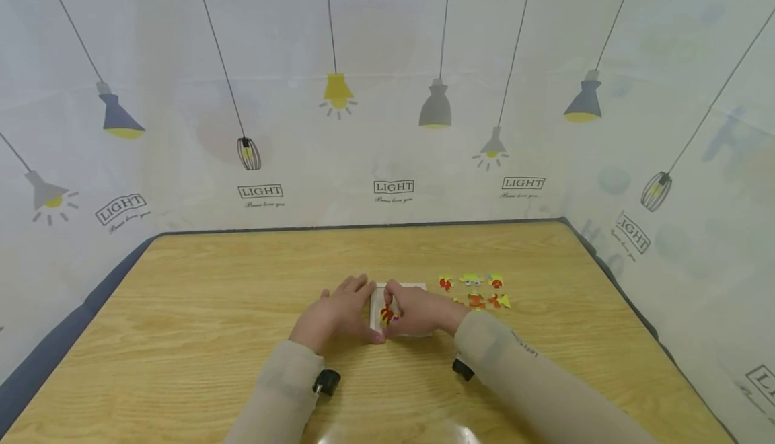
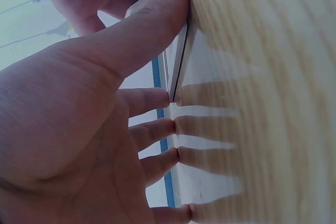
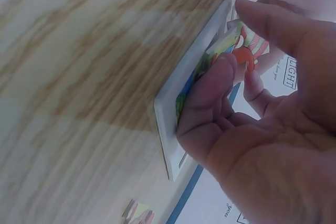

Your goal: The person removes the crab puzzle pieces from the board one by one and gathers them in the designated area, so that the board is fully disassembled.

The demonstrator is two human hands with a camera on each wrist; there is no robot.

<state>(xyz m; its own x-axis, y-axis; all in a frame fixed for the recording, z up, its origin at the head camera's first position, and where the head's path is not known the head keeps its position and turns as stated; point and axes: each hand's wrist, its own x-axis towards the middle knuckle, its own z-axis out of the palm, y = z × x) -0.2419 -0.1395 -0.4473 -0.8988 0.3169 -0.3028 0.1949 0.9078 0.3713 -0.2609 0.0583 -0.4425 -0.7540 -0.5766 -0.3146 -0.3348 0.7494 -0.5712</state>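
Observation:
A shallow white puzzle tray (image 1: 376,301) lies flat on the wooden table in front of me. My left hand (image 1: 342,309) braces its left side, with the thumb at the near corner and the straight index finger touching the edge farther along. The right hand (image 1: 418,309), fingers curled over the tray, pinches a colourful puzzle piece (image 3: 245,53) with orange and striped pink parts. That piece is tilted up at the tray's inner side near the left thumb. Green and blue printed pieces (image 3: 181,99) lie in the tray, partly hidden under the right fingers.
Several loose puzzle pieces (image 1: 476,300), yellow, red and orange, are spread on the table to the right of the tray. The wooden table (image 1: 212,309) reaches back to a pale wall covering (image 1: 327,155) printed with hanging lamps.

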